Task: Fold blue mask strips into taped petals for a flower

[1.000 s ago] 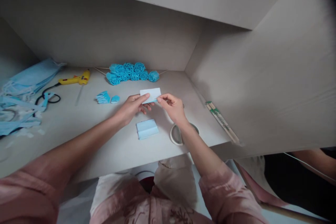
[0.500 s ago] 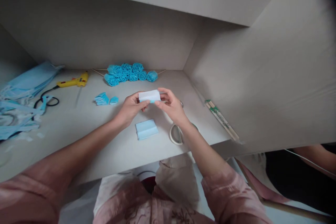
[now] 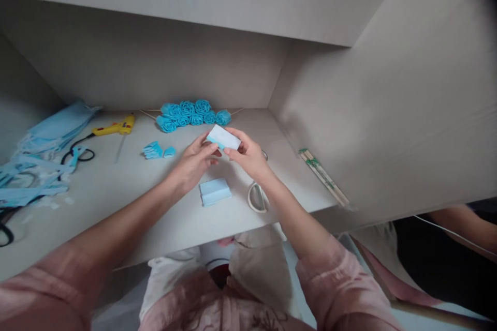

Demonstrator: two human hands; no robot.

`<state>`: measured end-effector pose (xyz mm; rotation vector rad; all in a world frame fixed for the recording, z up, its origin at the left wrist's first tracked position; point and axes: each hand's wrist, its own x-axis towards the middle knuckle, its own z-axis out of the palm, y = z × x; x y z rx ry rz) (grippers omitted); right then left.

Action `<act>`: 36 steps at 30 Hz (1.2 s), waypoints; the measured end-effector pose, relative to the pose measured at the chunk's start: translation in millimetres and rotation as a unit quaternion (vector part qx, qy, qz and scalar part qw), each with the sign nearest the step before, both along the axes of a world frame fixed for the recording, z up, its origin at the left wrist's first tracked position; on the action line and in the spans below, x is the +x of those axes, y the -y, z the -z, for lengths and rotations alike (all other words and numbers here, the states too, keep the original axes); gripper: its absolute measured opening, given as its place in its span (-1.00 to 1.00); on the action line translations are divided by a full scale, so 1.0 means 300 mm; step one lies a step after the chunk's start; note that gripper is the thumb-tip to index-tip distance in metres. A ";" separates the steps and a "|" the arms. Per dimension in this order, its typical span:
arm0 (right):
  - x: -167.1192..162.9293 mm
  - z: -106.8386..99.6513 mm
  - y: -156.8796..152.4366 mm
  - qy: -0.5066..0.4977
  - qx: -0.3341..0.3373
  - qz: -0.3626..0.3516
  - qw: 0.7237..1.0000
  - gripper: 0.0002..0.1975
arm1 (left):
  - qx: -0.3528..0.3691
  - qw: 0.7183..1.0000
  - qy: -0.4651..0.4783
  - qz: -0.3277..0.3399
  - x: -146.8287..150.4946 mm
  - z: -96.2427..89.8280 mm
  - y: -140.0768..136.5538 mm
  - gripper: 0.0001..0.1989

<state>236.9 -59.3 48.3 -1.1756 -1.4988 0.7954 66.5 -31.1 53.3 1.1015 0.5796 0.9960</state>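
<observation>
Between my two hands is a folded piece of face mask fabric [image 3: 225, 137], white with a blue strip along its lower edge. My left hand [image 3: 196, 159] pinches its left end, thumb toward me. At the right end my right hand [image 3: 248, 154] grips it, thumb in front and fingers behind. Below them a light blue rectangle of mask fabric [image 3: 215, 192] lies flat on the table. Scissors with a white handle [image 3: 257, 197] lie partly under my right forearm. Small cut blue pieces [image 3: 152, 150] sit left of my left hand.
Several blue fabric roses [image 3: 190, 115] on thin sticks lie at the back. A yellow glue gun [image 3: 116, 126] with a black cord, a stack of masks [image 3: 58, 126] and scraps [image 3: 34, 186] occupy the left. Packaged sticks [image 3: 324, 177] lie by the right panel. Another person's arm [image 3: 466, 227] shows at right.
The mask piece in my hands has tilted, its right end now lower. Both hands still hold it. The whole view has shifted slightly.
</observation>
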 end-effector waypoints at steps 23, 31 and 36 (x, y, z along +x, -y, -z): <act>0.098 -0.005 0.014 0.469 0.347 -0.039 0.811 -0.49 | -0.139 0.990 0.016 -0.018 0.005 0.055 0.033 -0.69; 0.081 0.021 -0.039 0.417 0.396 -0.090 0.813 -0.84 | -0.096 0.995 -0.002 -0.038 -0.018 0.082 0.025 -0.67; 0.074 0.031 -0.047 0.366 0.391 -0.077 0.841 -0.87 | -0.092 0.995 0.005 -0.042 -0.017 0.093 0.021 -0.67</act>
